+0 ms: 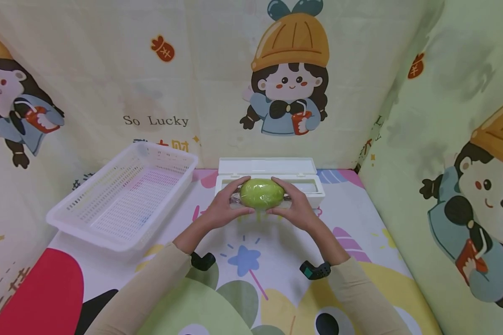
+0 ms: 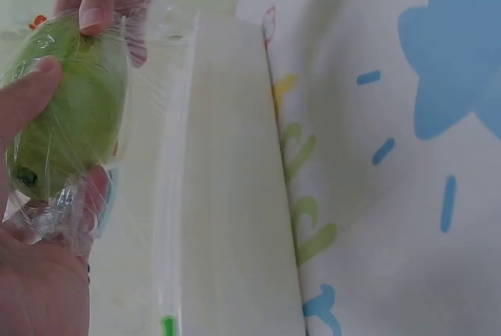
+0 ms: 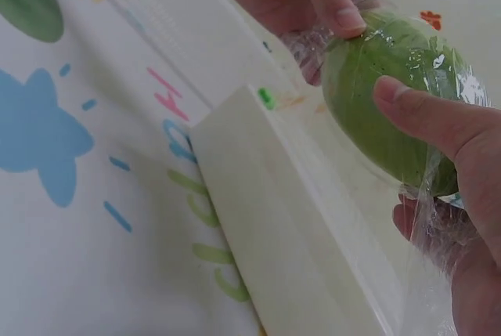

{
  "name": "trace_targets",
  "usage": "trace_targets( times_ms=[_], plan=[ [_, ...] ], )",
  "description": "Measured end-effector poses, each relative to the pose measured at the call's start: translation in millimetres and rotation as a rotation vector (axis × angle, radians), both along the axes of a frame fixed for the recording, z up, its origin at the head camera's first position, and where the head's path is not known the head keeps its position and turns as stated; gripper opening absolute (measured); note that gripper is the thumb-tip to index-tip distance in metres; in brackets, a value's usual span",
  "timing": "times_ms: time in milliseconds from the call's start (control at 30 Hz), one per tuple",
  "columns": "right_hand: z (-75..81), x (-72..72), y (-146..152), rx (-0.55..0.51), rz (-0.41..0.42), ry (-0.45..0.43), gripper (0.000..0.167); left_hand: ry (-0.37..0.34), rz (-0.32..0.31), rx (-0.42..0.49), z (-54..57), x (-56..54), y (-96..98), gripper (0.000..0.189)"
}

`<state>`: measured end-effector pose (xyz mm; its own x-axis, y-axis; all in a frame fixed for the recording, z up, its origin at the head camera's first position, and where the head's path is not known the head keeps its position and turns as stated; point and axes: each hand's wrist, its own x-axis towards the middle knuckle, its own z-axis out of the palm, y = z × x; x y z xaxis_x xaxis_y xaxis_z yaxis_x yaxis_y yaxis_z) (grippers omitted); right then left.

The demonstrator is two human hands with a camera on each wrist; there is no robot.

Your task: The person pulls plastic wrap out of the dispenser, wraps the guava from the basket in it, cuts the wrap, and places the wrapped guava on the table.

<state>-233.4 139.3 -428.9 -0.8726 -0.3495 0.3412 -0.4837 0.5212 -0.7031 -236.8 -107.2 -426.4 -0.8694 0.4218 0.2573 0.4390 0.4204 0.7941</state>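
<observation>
A green oval fruit (image 1: 261, 193) wrapped in clear plastic film is held up between both hands, above the front of a white long box (image 1: 268, 166) whose lid stands raised. My left hand (image 1: 225, 208) grips the fruit's left end, thumb on the near side and fingers around the far side. The right hand (image 1: 296, 208) grips the other end the same way. Bunched clear film (image 2: 66, 214) gathers at the fruit's end by the left palm. In the right wrist view, film (image 3: 427, 234) also hangs by the right fingers. Some fingers are hidden behind the fruit.
A white perforated basket (image 1: 138, 244) stands on the left of the table. Printed cloth covers the table (image 1: 285, 251), and patterned cloth walls (image 1: 209, 83) rise behind and at both sides. Each wrist wears a black device (image 1: 316, 271).
</observation>
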Motion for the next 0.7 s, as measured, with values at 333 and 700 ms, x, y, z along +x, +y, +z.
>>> trace_targets(
  times_ms=[333,700],
  plan=[
    [11.1,1.8,2,-0.025,-0.031,-0.006,0.086,0.062,0.012,0.006,12.2,0.6,2.7,0.085],
    [22.1,2.6,3,-0.066,-0.045,0.012,0.085,0.114,0.026,0.033,25.7,3.4,6.0,0.085]
  ],
)
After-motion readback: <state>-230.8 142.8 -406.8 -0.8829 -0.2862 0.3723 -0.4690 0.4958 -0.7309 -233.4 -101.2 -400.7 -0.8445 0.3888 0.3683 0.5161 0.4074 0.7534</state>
